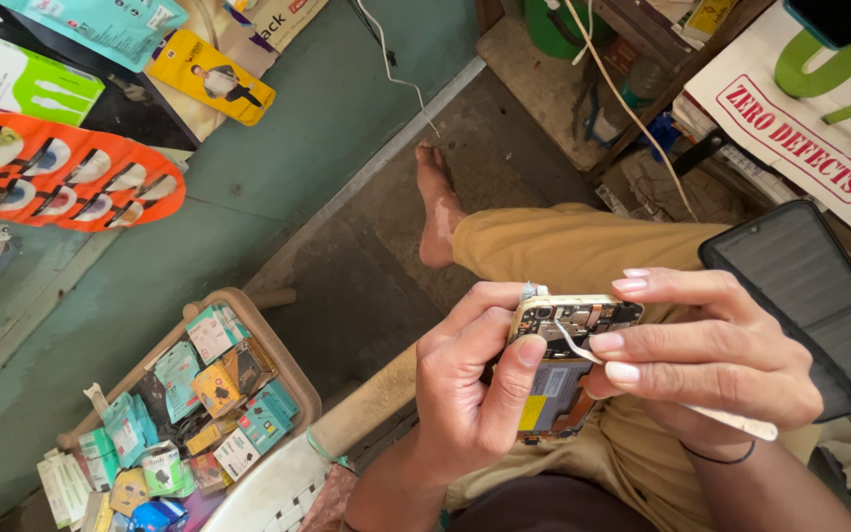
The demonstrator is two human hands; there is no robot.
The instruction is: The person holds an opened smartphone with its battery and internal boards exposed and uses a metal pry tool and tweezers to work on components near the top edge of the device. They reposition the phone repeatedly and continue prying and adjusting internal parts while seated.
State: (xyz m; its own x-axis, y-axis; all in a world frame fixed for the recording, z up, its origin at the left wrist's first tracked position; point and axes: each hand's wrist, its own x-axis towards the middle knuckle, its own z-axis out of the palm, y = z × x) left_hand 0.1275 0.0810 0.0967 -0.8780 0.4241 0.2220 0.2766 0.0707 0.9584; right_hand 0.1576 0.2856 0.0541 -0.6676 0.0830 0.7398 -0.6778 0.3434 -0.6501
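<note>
Seen from the head camera, the left hand (pixel 470 379) is closed around an opened phone (pixel 563 360) with its back cover off, the thumb pressed across the front edge and the fingers wrapped behind. The phone sits over the person's lap, above tan trousers (pixel 563 246), with its circuit board and a grey battery facing up. The right hand (pixel 716 360) pinches a thin white tool (pixel 741 422) whose tip lies on the board near the phone's upper edge; three fingertips rest along the phone's right side, touching it. The tool's handle runs back under the palm and sticks out toward the lower right.

Just beside the right hand, close to its knuckles, a black phone screen (pixel 819 305) lies tilted, leaving little room on that side. Above it a white sign (pixel 800 118) leans against cluttered shelves. A white cable (pixel 632 108) hangs down across that clutter.

To the left the floor (pixel 366 256) gives more space; a bare foot (pixel 438 207) rests there. Lower left, well apart from the hands, a tray of small boxes (pixel 199 404) stands by the green wall (pixel 278 148), where packets hang (pixel 61 187).
</note>
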